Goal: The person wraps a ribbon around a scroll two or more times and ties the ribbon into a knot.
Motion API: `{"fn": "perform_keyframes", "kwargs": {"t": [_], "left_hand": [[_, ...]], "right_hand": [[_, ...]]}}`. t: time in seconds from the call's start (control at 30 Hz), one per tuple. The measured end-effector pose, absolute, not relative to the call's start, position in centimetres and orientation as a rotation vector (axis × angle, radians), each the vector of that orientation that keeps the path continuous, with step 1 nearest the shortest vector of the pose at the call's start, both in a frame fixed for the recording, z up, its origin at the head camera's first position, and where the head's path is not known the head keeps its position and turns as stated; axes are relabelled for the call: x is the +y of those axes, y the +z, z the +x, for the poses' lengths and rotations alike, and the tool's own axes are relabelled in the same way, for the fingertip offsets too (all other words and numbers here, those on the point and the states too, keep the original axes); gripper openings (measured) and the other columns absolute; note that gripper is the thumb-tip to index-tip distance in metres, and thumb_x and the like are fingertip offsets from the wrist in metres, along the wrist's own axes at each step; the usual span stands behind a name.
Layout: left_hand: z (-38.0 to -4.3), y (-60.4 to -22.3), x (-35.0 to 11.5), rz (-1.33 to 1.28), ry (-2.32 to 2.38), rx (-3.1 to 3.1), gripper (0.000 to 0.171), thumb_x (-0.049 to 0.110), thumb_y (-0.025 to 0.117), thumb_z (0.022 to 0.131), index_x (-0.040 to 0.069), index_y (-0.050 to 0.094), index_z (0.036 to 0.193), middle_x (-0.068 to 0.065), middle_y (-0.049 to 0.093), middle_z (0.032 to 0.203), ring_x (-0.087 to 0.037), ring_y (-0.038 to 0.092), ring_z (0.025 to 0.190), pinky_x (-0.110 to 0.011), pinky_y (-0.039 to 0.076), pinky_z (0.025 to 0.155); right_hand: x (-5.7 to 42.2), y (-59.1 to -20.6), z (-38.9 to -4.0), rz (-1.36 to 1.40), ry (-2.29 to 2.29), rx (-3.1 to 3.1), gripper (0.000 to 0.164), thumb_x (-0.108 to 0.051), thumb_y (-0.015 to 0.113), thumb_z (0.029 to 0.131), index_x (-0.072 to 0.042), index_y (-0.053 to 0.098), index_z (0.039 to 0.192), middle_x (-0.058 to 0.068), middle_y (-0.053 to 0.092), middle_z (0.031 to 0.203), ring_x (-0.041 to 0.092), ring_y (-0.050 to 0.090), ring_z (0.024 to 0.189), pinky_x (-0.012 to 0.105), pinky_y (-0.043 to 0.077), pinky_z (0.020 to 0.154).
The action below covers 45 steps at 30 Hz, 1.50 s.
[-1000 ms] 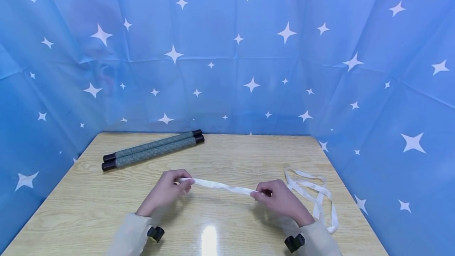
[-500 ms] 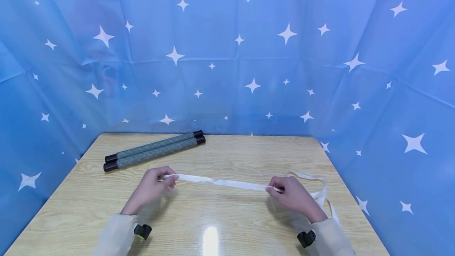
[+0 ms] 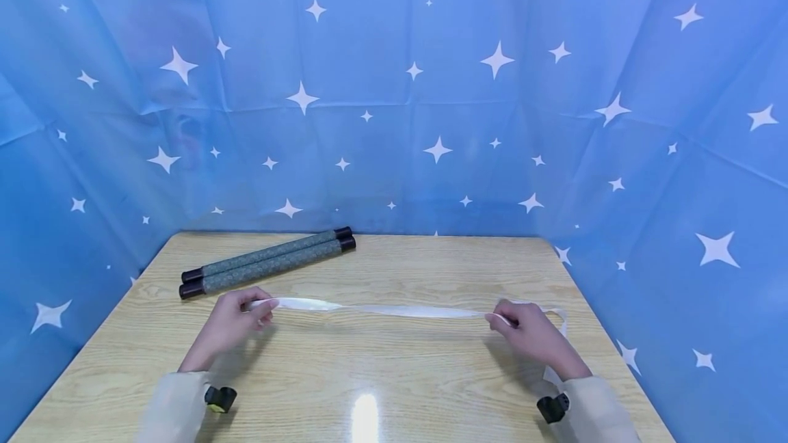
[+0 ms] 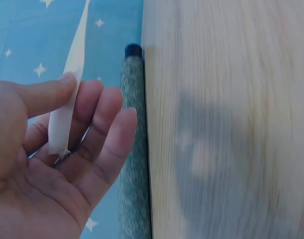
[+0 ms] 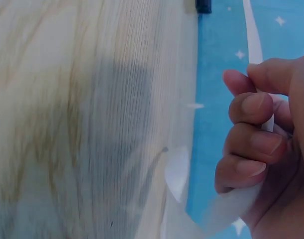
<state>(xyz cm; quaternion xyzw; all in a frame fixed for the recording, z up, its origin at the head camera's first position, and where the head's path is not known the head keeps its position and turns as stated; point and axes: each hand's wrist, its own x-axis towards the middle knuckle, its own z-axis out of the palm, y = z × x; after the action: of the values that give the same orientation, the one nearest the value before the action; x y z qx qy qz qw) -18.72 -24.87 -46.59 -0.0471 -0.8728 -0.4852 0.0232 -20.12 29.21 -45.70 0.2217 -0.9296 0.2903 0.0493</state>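
- Blue cloth [image 3: 369,33] printed with white stars hangs behind a wood-grained bench [image 3: 400,272].
- One white ribbon [image 3: 418,311] spans the space between the two hands, its long axis running left to right, nearly straight, with a twist left of its middle.
- At its left end, the grip of the left hand [image 3: 232,320] pinches it between thumb and fingers; the left wrist view shows the frayed end [image 4: 58,149] lying just inside the palm.
- On the other side, the right hand [image 3: 535,335] has thumb and forefinger pressed together on the ribbon, the remaining fingers curled over it.
- Past that grip, a slack length [image 5: 176,172] trails down to the bench's right side, partly hidden by the wrist.
- Two green patterned rolls [image 3: 277,266] with dark ends lie together at the back left, beyond the ribbon and slanted to it; the left hand is the nearer one to them.
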Motion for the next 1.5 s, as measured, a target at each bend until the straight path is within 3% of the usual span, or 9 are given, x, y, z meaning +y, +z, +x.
{"fn": "perform_keyframes", "kwargs": {"t": [0.07,0.2,0.23,0.3,0.4,0.6,0.73,0.97,1.5], "left_hand": [[-18.7,-46.7,-25.6,-0.116,-1.499,-2.709,0.026,0.027,0.062,0.098,0.003,0.071,0.099,-0.014,0.068,0.082,-0.03,0.065,0.07,-0.039,0.056,0.061],[-18.6,-46.9,-26.9,-0.062,-1.479,-2.733,0.028,0.029,0.062,0.098,0.003,0.071,0.099,-0.015,0.068,0.081,-0.029,0.064,0.068,-0.037,0.054,0.059],[-18.5,-46.9,-27.3,-0.047,-1.466,-2.743,0.029,0.031,0.061,0.098,0.003,0.071,0.099,-0.015,0.068,0.081,-0.028,0.063,0.067,-0.036,0.053,0.058],[-18.4,-46.9,-28.0,-0.026,-1.428,-2.763,0.03,0.032,0.061,0.098,0.004,0.071,0.1,-0.013,0.068,0.08,-0.026,0.061,0.065,-0.034,0.051,0.056],[-18.3,-47.0,-29.0,0.008,-1.384,-2.788,0.031,0.032,0.061,0.099,0.004,0.071,0.101,-0.012,0.067,0.078,-0.024,0.059,0.061,-0.031,0.048,0.053],[-18.2,-47.1,-31.0,0.087,-1.384,-2.82,0.032,0.031,0.059,0.1,0.001,0.07,0.103,-0.013,0.064,0.075,-0.024,0.059,0.063,-0.034,0.051,0.054],[-18.1,-47.4,-32.2,0.119,-1.348,-2.857,0.034,0.033,0.059,0.1,0.001,0.069,0.105,-0.011,0.064,0.075,-0.022,0.06,0.064,-0.034,0.053,0.055],[-18.1,-47.9,-33.6,0.177,-1.307,-2.917,0.031,0.028,0.056,0.102,-0.001,0.067,0.103,-0.009,0.062,0.073,-0.021,0.057,0.062,-0.033,0.048,0.054],[-18.5,-48.2,-33.9,0.103,-1.016,-2.998,0.019,0.022,0.066,0.093,0.003,0.067,0.092,-0.002,0.054,0.065,-0.018,0.044,0.056,-0.032,0.038,0.055]], "right_hand": [[29.8,-45.7,-20.2,0.65,0.905,-2.855,0.032,-0.032,0.055,0.102,-0.02,0.056,0.072,-0.01,0.037,0.055,0.011,0.05,0.056,0.023,0.036,0.054],[30.8,-45.8,-20.4,0.573,0.924,-2.921,0.033,-0.037,0.052,0.103,-0.017,0.066,0.082,-0.006,0.045,0.055,0.019,0.055,0.058,0.026,0.037,0.051],[31.1,-45.8,-20.4,0.552,0.922,-2.932,0.034,-0.038,0.051,0.103,-0.016,0.067,0.083,-0.005,0.045,0.055,0.016,0.054,0.058,0.026,0.037,0.051],[31.7,-46.0,-20.5,0.51,0.912,-2.952,0.035,-0.038,0.051,0.103,-0.016,0.068,0.083,-0.006,0.042,0.055,0.012,0.035,0.047,0.026,0.038,0.052],[32.6,-46.3,-20.8,0.477,0.897,-2.963,0.034,-0.037,0.051,0.103,-0.016,0.068,0.082,-0.006,0.04,0.054,0.006,0.03,0.045,0.025,0.037,0.05],[34.4,-47.2,-21.6,0.429,0.868,-3.007,0.034,-0.038,0.052,0.103,-0.018,0.067,0.08,-0.004,0.04,0.057,0.007,0.029,0.047,0.025,0.035,0.05],[35.1,-47.7,-22.0,0.41,0.866,-3.026,0.039,-0.041,0.052,0.102,-0.018,0.057,0.071,-0.005,0.036,0.057,0.008,0.027,0.049,0.025,0.033,0.052],[35.6,-48.2,-22.5,0.407,0.834,-3.038,0.039,-0.039,0.055,0.101,-0.018,0.055,0.068,-0.007,0.033,0.055,0.007,0.027,0.049,0.023,0.029,0.051],[35.1,-48.2,-22.5,0.447,0.758,-3.088,0.034,-0.031,0.06,0.099,-0.017,0.051,0.069,-0.006,0.033,0.058,0.008,0.027,0.051,0.026,0.029,0.056]]}}
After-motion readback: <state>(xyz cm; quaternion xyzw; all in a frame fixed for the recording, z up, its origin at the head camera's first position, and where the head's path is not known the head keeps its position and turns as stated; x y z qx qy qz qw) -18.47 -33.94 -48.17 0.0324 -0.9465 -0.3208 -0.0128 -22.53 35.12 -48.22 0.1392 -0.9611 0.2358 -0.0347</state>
